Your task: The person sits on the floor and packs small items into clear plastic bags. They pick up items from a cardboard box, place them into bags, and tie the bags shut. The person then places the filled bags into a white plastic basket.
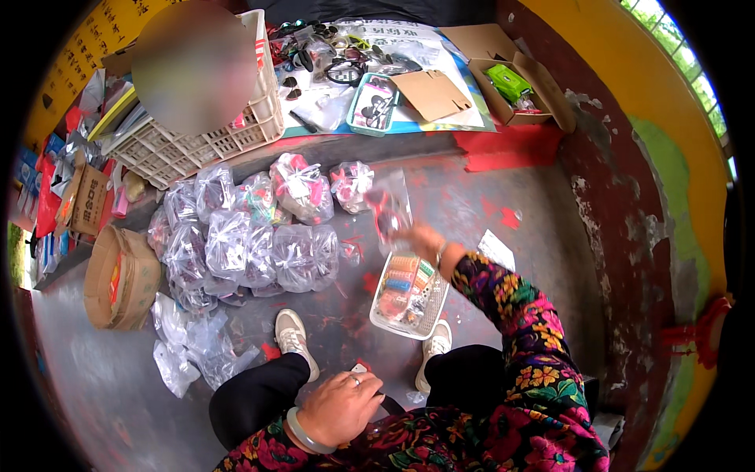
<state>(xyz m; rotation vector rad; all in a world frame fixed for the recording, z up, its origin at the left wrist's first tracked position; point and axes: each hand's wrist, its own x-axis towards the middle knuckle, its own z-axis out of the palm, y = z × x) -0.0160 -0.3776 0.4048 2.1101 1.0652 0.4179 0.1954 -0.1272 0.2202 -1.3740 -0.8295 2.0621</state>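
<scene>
My right hand (pixel 425 242) reaches forward, fingers closed on the lower end of a clear plastic bag (pixel 397 197). Something dark and reddish shows in the bag, too blurred to name. Just below that hand stands a white plastic basket (pixel 434 308), holding packs in orange, green and blue rows. My left hand (pixel 340 409) lies curled near my lap, a ring and a pale bangle on it. Its fingers close around something mostly hidden; a small red and white bit and a dark edge show beside them.
Several filled, tied clear bags (pixel 228 244) crowd the floor ahead on the left. Near them are a cardboard box (pixel 122 279) and loose plastic bags (pixel 197 346). The ledge holds a white crate (pixel 197 147), sunglasses (pixel 346 72), a teal tray (pixel 373 104) and an open carton (pixel 543 118).
</scene>
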